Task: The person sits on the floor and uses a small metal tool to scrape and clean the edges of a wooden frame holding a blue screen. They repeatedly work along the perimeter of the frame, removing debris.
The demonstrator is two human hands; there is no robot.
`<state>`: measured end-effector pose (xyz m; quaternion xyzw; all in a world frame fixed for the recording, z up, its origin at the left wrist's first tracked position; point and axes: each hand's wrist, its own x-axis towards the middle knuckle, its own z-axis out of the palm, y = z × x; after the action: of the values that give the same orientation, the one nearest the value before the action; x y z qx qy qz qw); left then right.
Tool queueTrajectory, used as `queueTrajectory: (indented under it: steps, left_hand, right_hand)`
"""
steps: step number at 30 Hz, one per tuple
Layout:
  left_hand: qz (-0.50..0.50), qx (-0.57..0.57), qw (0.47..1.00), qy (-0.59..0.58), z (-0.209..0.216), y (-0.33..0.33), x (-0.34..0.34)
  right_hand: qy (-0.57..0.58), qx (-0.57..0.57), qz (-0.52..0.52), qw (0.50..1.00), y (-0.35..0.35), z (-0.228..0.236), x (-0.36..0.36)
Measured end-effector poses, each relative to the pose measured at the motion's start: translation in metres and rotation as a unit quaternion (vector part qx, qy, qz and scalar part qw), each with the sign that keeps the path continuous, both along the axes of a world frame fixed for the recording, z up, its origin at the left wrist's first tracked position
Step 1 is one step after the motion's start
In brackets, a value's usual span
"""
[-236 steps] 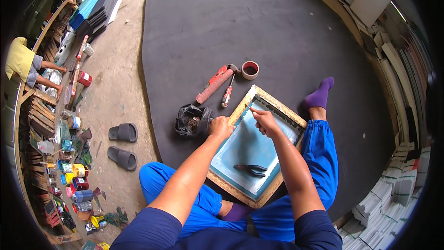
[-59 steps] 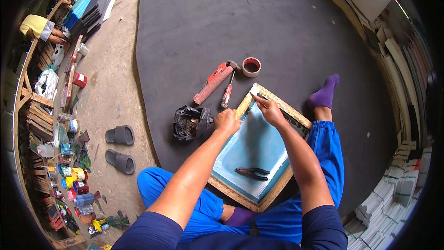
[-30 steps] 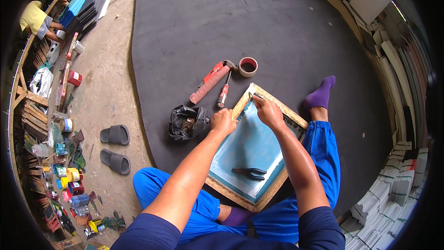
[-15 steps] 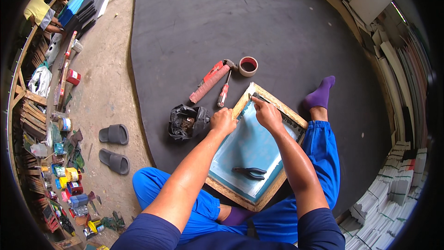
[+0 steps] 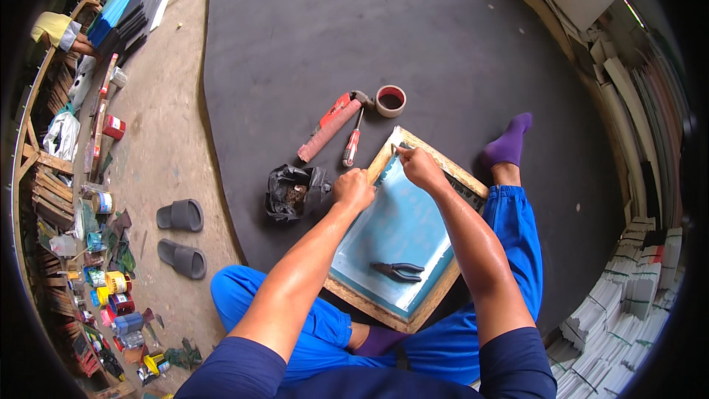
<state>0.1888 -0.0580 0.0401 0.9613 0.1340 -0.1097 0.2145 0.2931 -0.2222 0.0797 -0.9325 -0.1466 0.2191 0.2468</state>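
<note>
A wooden screen-printing frame [image 5: 378,312] with light blue mesh [image 5: 391,229] lies tilted between my legs. My left hand [image 5: 354,191] is closed over the frame's left rail. At the far inner corner my right hand [image 5: 422,167] is bent down, its fingers closed at the mesh edge. A small dark bit shows at its fingertips, too small to name. Black-handled pliers [image 5: 399,272] rest on the near part of the mesh. Left of my left hand sits a black plastic bag [image 5: 299,191], its mouth open on brownish scraps.
Beyond the frame lie a screwdriver [image 5: 352,145], a hammer [image 5: 360,97], a red long-shaped tool [image 5: 325,129] and a tape roll [image 5: 391,101] on the dark mat [image 5: 317,37]. Grey slippers [image 5: 181,216] are at the left. Paint cans [image 5: 117,281] line the left wall; a person [image 5: 63,32] bends there.
The whole view has shifted slightly. My right hand has edged a little closer to the frame's far corner; my left hand keeps its hold on the rail.
</note>
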Motion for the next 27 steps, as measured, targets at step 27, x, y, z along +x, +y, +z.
queueTrajectory:
  steps: [27]
  left_hand:
    - [-0.006, 0.015, 1.000, -0.021, -0.012, 0.003, 0.000]
  right_hand:
    - [0.022, 0.119, -0.009, 0.993, -0.026, -0.025, -0.007]
